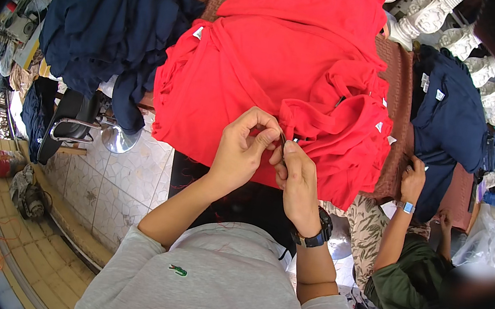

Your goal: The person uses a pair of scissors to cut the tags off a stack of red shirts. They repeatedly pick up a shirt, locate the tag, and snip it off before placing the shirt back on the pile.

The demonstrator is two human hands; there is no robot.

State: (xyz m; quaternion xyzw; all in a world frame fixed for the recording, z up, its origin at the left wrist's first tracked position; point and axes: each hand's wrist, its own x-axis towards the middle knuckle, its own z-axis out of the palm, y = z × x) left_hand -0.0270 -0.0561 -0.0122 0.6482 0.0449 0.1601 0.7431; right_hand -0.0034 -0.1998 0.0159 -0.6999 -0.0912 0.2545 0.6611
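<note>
A pile of red garments lies in front of me, with small white labels at its edges. Over its near edge my left hand is closed, thumb and forefinger pressed together beside a bunched red fold. What those fingertips pinch, if anything, is too small to make out. Just right of it, almost touching, my right hand is closed around a small thin dark tool. Its tip points up toward the fold and the left fingertips; the fingers hide most of it.
Dark blue garments are heaped at the left, and more dark blue garments lie at the right on the brown cover. A co-worker sits close on my right. A black chair stands left; white balusters line the back right.
</note>
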